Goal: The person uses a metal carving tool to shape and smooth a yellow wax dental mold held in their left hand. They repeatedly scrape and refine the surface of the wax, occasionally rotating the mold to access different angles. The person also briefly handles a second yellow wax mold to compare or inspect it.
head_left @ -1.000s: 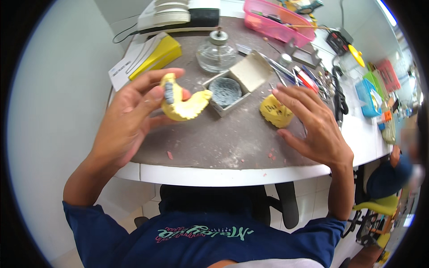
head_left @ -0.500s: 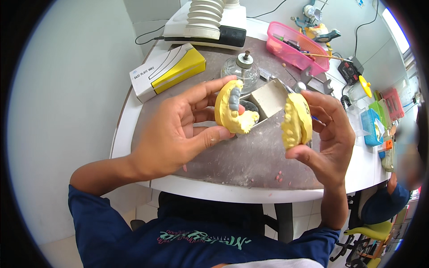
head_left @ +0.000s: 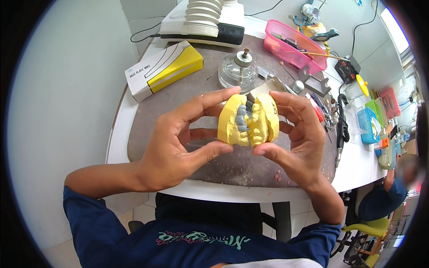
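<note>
Above the worktable, my left hand (head_left: 178,134) is closed on a yellow dental cast (head_left: 229,118) with grey wax teeth (head_left: 241,118) along its row. Thumb and index finger pinch that cast at its lower and upper ends. A second yellow dental cast (head_left: 269,118), with yellow teeth, is gripped the same way by my right hand (head_left: 297,134). The two casts stand on edge with their tooth sides facing. They are very close, with a thin gap at the bottom; whether they touch higher up I cannot tell. A light box (head_left: 272,85) behind them is partly hidden.
Behind the hands stand a glass spirit burner (head_left: 237,73) and a white-yellow carton (head_left: 165,71). A pink basket (head_left: 297,49) of tools is at the back right. Hand tools and a handpiece (head_left: 341,134) lie along the right. Pink crumbs (head_left: 277,175) dot the near tabletop. Another person (head_left: 380,203) sits far right.
My right hand has moved left with its cast, bringing it up against or nearly against the other. The left-hand cast has turned so its base side shows more.
</note>
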A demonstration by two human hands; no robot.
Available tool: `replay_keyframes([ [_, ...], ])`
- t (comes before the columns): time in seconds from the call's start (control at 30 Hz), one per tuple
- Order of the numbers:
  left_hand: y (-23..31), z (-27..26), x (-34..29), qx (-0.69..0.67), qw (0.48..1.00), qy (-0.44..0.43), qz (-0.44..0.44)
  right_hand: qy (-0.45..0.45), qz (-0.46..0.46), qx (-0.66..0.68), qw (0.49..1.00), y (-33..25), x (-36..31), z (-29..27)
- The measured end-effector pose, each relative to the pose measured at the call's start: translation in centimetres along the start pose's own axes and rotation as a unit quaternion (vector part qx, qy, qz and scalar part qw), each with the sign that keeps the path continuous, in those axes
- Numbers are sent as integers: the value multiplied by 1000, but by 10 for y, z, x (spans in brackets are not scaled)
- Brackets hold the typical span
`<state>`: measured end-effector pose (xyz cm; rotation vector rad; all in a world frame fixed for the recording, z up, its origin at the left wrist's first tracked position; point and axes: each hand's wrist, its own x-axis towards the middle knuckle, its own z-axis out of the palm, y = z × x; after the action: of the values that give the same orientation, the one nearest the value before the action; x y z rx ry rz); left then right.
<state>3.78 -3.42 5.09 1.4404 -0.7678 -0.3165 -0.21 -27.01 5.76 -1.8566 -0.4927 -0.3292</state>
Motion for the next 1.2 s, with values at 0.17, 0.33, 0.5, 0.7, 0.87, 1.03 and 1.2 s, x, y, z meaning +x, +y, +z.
replay_keyframes([
  [0.17,1,0,-2,13,1000,3,-3,-6,-8,4,1000,1,-1,3],
  [0.33,1,0,-5,35,999,10,1,-11,-18,3,1000,3,0,5],
  [0.5,2,0,-5,46,999,10,-10,-9,-11,6,1000,4,-2,6],
  [0.7,5,-1,-5,86,996,14,1,-3,5,34,999,3,-3,8],
  [0.87,-2,0,-4,37,999,28,0,7,1,59,998,8,-7,10],
  [1.03,6,3,1,-30,996,68,-53,-30,9,52,998,4,-5,8],
  [1.2,12,1,4,-59,990,83,-93,-43,58,39,997,-3,-3,8],
])
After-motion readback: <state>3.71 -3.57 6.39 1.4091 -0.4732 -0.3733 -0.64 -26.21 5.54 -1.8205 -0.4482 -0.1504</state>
